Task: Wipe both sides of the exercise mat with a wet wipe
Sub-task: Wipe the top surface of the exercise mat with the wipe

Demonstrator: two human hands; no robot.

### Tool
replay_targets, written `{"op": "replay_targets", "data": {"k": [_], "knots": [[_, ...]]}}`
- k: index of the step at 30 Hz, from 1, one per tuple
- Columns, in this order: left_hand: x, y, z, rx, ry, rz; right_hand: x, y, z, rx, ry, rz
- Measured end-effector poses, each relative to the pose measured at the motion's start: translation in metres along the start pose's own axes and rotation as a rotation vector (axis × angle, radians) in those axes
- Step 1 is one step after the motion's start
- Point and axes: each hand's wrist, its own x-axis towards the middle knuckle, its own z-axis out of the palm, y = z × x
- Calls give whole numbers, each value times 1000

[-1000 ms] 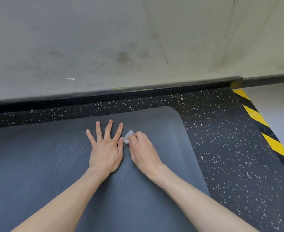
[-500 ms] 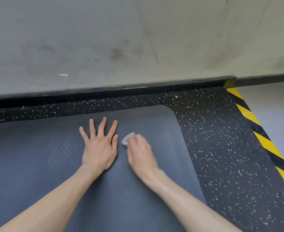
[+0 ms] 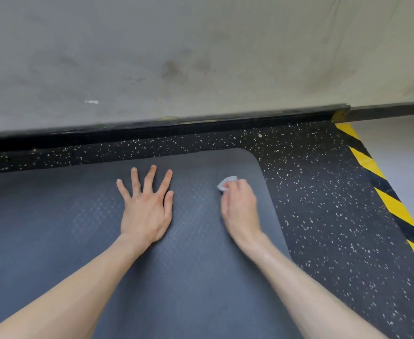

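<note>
The mat [image 3: 54, 228] lies flat on the speckled floor [image 3: 323, 192], one face up. The left hand [image 3: 145, 206] presses on it, fingers spread and straight, holding nothing. To its right, the right hand [image 3: 240, 206] pinches a small white wipe [image 3: 226, 183] against the mat near its far right corner. Wiping this face seems under way. Whether the other face is done cannot be told.
</note>
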Motion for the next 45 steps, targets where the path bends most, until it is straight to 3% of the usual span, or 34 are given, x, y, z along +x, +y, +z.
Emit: {"op": "replay_targets", "data": {"k": [6,8,12,15,18,20,23,30,39,42,45], "knots": [[0,1,-1,8,-14,0,-46,-68,22,166,-165,-298],[-1,-1,-2,-9,-9,-3,-28,-42,16,149,-145,-258],[-2,0,-2,-16,4,-3,14,35,-15,-61,-53,3],[-2,1,-3,-16,-10,-5,10,37,-20,-57,-14,60],[-1,0,-1,-13,-13,0,-20,-12,-5,-32,-4,-27],[0,-1,0,-15,-18,-3,-53,-50,7,33,-93,-200],[0,-1,0,-9,-14,6,-74,-66,11,135,-217,-309],[0,-2,2,-29,-2,11,-9,46,-29,-27,-92,69],[1,-5,-13,-64,-193,15,-26,13,-38,24,-120,87],[-23,13,-18,-84,-106,-27,-47,-27,-25,51,-226,50],[-62,39,-10,-78,-87,73,-75,-57,-16,90,-260,-43]]}}
